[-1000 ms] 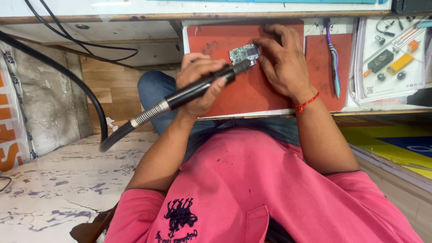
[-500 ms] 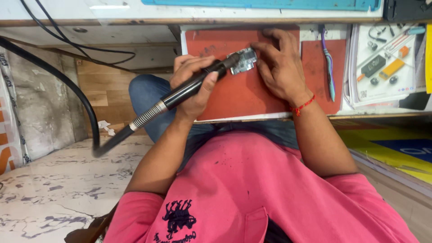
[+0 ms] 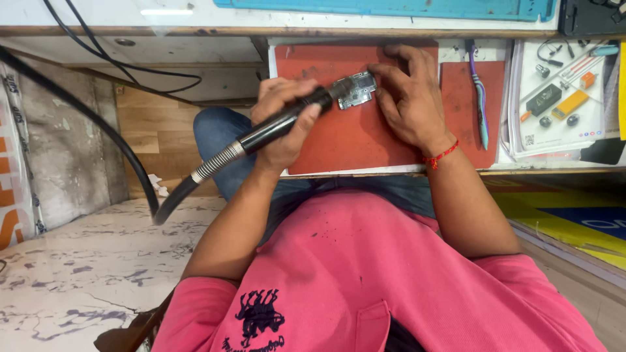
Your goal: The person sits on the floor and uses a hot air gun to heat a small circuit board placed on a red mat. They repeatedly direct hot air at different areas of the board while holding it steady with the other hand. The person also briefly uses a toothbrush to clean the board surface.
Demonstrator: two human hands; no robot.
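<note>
My left hand (image 3: 282,98) is wrapped around a black pen-shaped power tool handpiece (image 3: 264,133), whose tip touches the left edge of a small grey circuit board (image 3: 357,90). The board lies on a red work mat (image 3: 345,140). My right hand (image 3: 407,98), with a red thread bracelet (image 3: 441,155) at the wrist, presses its fingertips on the board's right side and top. A metal spring collar and a thick black hose (image 3: 98,127) trail from the handpiece down to the left.
A purple and blue toothbrush (image 3: 479,98) lies on the mat's right part. A white printed sheet (image 3: 564,98) with small parts sits further right. A teal mat (image 3: 391,8) lies along the top bench edge. Thin black cables (image 3: 130,72) hang at upper left.
The tool tip has stayed at the board while my left hand shifted slightly. My right hand keeps pressing on the board. The view has drifted a little.
</note>
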